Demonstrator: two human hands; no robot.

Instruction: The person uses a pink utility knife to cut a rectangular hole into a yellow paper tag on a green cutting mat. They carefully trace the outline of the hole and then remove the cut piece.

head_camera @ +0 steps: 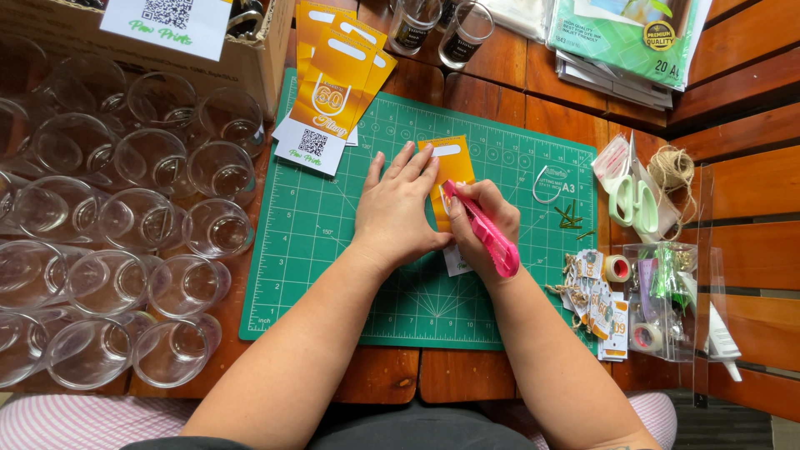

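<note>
My left hand [398,204] lies flat, fingers spread, pressing down an orange and white printed card [454,162] on the green cutting mat [333,250]. Beside it, my right hand [483,221] grips a pink utility knife [487,233], its tip at the card next to my left fingertips. Most of the card is hidden under both hands.
Several clear plastic cups [125,225] crowd the left of the wooden table. A stack of orange cards [333,83] lies at the mat's top left by a cardboard box [250,50]. Green scissors [633,200], twine [671,167], tape rolls [617,268] and a clear organiser [667,300] sit right.
</note>
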